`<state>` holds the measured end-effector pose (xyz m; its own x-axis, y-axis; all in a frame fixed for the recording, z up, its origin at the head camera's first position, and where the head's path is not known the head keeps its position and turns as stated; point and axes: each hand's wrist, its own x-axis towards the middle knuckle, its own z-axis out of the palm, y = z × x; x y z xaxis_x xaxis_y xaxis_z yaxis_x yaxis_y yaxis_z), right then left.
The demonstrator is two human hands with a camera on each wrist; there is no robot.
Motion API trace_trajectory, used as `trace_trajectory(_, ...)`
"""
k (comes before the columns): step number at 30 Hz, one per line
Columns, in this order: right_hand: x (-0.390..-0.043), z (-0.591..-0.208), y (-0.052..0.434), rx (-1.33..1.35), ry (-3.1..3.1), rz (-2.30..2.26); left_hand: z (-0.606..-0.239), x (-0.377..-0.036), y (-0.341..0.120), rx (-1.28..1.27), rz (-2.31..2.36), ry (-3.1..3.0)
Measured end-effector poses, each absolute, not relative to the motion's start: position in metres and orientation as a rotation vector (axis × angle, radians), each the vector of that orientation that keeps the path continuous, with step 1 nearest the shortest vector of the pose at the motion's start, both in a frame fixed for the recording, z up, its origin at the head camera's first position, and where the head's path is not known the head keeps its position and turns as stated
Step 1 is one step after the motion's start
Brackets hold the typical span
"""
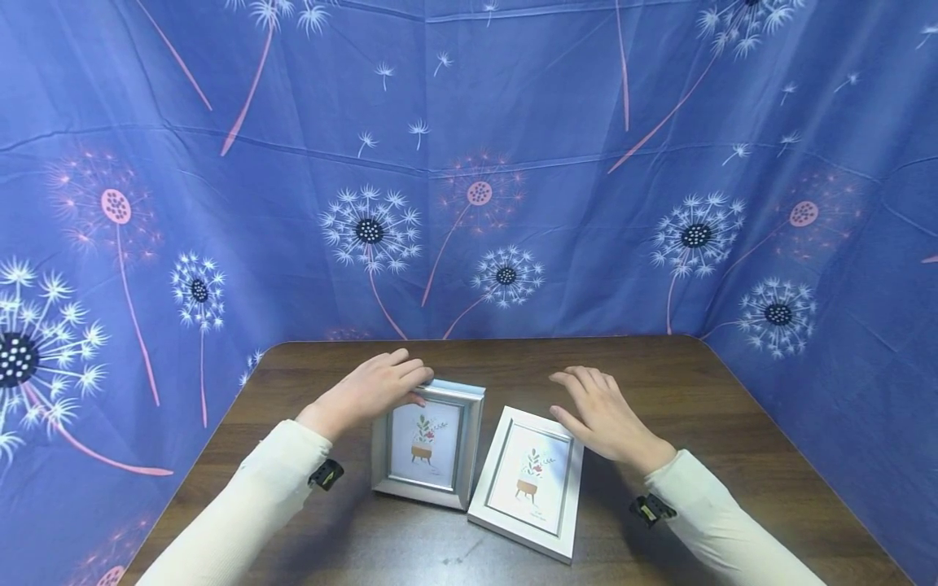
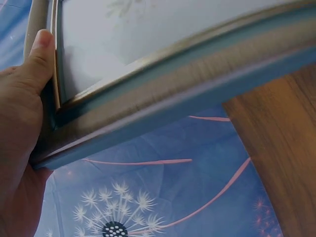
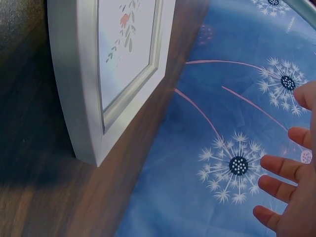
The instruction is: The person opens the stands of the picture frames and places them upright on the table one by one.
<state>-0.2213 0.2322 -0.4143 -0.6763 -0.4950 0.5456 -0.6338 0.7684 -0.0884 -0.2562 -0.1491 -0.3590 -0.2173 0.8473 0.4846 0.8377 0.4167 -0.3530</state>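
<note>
- Silver-grey and thick-edged, the left frame [image 1: 428, 443] stands on the bench [image 1: 703, 407] near its middle, its top leaning away from you and its print of a potted plant facing you.
- Your left hand [image 1: 370, 391] grips that frame at its top left corner: the fingers curl over the top edge, and in the left wrist view the thumb [image 2: 37, 59] presses flat along the frame's side while the palm cups the corner.
- White and flatter, the second frame [image 1: 528, 482] lies face up on the bench just to the right of the first, turned slightly clockwise; their near edges come close, but you cannot tell from the head view whether they touch.
- Your right hand [image 1: 604, 415] hovers over the far right corner of the white frame, fingers [image 3: 279, 168] spread and relaxed, holding nothing; the right wrist view shows them apart, with the frame's corner well clear of them.
- Both of your sleeves are cream, each with a small black device at the wrist.
- Blue cloth [image 1: 513, 163] printed with white and pink dandelion heads hangs behind and to both sides of the dark wood bench.
</note>
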Motion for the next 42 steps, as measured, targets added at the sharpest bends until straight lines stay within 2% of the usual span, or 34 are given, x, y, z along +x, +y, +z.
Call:
trace_trajectory(23,-0.23,-0.407,0.246,0.871,-2.426,0.397,-0.322,-0.246,-0.135,-1.423,0.236,-2.029)
trace_trajectory(42,-0.239,-0.402,0.245,0.878,-2.391,0.421,-0.328,-0.245,-0.123,-1.421,0.121,-1.785)
